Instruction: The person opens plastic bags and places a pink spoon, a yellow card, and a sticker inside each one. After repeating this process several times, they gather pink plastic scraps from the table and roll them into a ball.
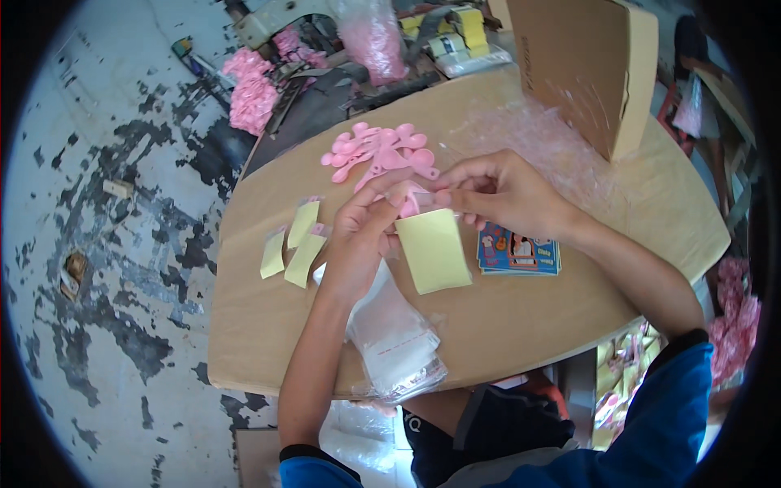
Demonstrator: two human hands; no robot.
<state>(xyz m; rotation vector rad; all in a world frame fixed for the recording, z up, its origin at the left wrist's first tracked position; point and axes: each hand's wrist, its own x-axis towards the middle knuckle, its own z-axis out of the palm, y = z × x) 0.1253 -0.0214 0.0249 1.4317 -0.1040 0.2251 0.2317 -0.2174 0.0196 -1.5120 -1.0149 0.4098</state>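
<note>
Over the middle of the table, both hands pinch the top of a small clear plastic bag holding a yellow card [434, 252]. My left hand [366, 224] grips its left upper edge, next to a pink piece [410, 201] that looks like a spoon. My right hand [514, 198] pinches the bag's right upper edge with thumb and fingers. Beyond my hands lies a pile of pink plastic spoons [382, 150]. A stack of flat clear bags [394, 337] lies below my left hand, and a stack of blue printed cards [518, 252] sits under my right wrist.
Several bagged yellow cards [303, 256] lie at the left on the brown-covered table [521, 313]. An open cardboard box [573, 73] stands at the far right beside crumpled clear plastic [525, 142]. Behind the table are pink bundles [252, 89] and a machine.
</note>
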